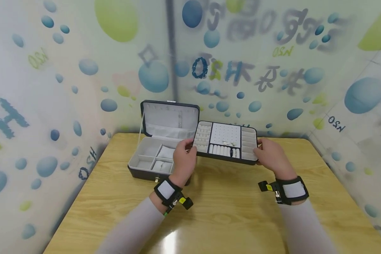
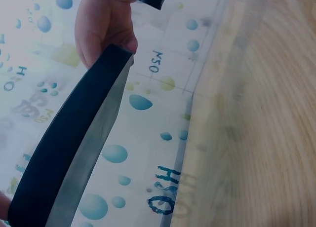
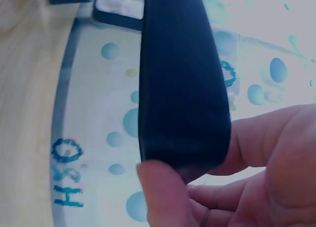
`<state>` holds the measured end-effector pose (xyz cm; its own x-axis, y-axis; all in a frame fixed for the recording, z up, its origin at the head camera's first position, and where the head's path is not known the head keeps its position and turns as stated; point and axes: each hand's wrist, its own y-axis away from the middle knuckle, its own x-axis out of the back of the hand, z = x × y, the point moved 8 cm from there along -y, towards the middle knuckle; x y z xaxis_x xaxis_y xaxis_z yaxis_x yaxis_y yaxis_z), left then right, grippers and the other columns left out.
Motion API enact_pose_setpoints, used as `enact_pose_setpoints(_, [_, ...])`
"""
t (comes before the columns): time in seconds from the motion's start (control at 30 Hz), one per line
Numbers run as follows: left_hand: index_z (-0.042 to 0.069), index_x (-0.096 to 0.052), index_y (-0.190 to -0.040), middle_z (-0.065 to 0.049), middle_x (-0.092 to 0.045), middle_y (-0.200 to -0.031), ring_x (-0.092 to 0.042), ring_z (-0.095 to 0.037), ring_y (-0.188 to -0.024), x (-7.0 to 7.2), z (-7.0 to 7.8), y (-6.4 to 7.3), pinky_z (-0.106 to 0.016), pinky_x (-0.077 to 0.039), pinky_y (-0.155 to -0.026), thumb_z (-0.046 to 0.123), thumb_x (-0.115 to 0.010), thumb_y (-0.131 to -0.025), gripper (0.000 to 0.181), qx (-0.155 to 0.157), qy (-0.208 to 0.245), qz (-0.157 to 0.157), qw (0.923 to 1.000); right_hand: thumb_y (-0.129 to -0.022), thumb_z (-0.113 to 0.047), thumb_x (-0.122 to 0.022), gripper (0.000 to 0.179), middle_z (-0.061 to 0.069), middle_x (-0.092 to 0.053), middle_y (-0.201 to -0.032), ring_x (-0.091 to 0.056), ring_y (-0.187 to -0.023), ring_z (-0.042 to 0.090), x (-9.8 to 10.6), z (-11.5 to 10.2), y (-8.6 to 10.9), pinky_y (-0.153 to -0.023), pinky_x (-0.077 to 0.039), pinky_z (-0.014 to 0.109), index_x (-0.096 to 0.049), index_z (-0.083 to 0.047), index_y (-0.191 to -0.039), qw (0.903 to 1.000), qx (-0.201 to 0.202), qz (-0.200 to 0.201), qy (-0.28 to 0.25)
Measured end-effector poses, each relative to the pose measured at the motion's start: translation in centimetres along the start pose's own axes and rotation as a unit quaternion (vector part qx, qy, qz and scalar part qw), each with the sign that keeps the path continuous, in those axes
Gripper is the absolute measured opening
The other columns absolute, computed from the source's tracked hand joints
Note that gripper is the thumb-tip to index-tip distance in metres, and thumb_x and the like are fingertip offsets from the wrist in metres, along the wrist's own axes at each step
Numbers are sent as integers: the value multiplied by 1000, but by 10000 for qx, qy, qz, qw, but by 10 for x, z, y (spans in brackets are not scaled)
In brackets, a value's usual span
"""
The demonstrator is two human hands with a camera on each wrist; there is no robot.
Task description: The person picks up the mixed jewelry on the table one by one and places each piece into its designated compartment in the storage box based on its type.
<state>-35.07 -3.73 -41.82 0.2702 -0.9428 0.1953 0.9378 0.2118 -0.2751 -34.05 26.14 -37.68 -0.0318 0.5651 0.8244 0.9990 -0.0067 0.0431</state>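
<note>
Above the table, both hands hold a dark-edged jewelry tray (image 1: 225, 137) by its two ends, tilted so its compartments face the head view. My left hand (image 1: 185, 158) grips the left end, thumb on the rim. My right hand (image 1: 271, 155) pinches the right end; in the right wrist view its thumb (image 3: 165, 197) and fingers close round the tray's dark side (image 3: 182, 89). A dark watch-like item (image 1: 231, 152) and small earrings (image 1: 228, 143) sit in the tray. Behind the left hand stands an open jewelry box (image 1: 144, 173), lid raised, partly hidden by that hand.
Inside the box's lid (image 1: 171, 118) hangs a thin chain (image 1: 179, 119). A ring-like item lies on a white cushion (image 1: 162, 166) in one lower compartment. The wooden table (image 1: 235, 211) meets a patterned wall (image 1: 260, 70) close behind the box.
</note>
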Motion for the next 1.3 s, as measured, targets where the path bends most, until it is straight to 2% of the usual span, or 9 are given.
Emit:
enact_pose_setpoints(0.13, [2,-66,-136,-16,-69,-129,-65,-31,-117,9,-2,-6,-48,-56,-99,13,-60,-101,37,147,-59,-13,9999,-101,-14,-47,50,33,-68,-122,-75,-80,28,1,-12,0,-67,-64,35,-48,16,-140,10000,-62,55,-6])
enact_pose_setpoints(0.3, [2,-65,-138,-16,-68,-131,-65,-31,-119,13,-2,-5,-48,-56,-100,14,-60,-102,39,213,-68,-80,9997,-101,-14,-47,48,33,-67,-123,-75,-81,28,2,-17,2,-66,-63,34,-50,16,-139,10000,-74,25,-15])
enact_pose_setpoints(0.5, [2,-65,-140,-15,-67,-134,-64,-30,-123,19,3,0,-49,-54,-105,16,-61,-102,40,120,92,-182,9997,-100,-13,-47,43,31,-69,-120,-73,-84,28,3,-21,7,-66,-63,33,-55,13,-134,9999,-114,-82,-89])
enact_pose_setpoints(0.67, [4,-67,-138,-14,-69,-132,-64,-29,-121,28,2,2,-48,-55,-104,14,-63,-101,38,106,222,-163,9996,-101,-12,-49,42,30,-69,-120,-74,-84,28,0,-26,13,-67,-63,35,-55,12,-134,9996,-163,-214,-96])
enact_pose_setpoints(0.87, [7,-68,-139,-13,-67,-134,-62,-28,-121,41,-6,1,-48,-55,-103,15,-62,-102,38,480,467,-152,9976,-100,-11,-51,42,30,-69,-121,-73,-83,28,-9,-38,16,-68,-63,35,-56,12,-134,9994,-177,-238,-150])
enact_pose_setpoints(1.03, [10,-68,-139,-9,-66,-133,-61,-25,-121,57,-17,1,-41,-54,-98,17,-62,-103,37,757,508,-169,9957,-99,-11,-50,42,28,-70,-119,-73,-83,28,-21,-47,18,-66,-62,34,-57,12,-134,9990,-244,-200,-321])
enact_pose_setpoints(1.17, [11,-69,-138,-8,-67,-131,-61,-23,-118,68,-23,0,-35,-53,-92,18,-61,-103,36,807,454,-210,9955,-98,-12,-50,42,27,-70,-118,-72,-82,28,-27,-56,19,-65,-61,33,-57,11,-133,9984,-321,-131,-444])
enact_pose_setpoints(1.3, [9,-68,-137,-9,-68,-131,-61,-23,-118,76,-24,-2,-35,-53,-92,17,-60,-103,36,764,374,-194,9962,-98,-12,-50,40,25,-71,-115,-71,-79,27,-29,-65,19,-63,-59,31,-59,10,-130,9987,-339,-19,-380])
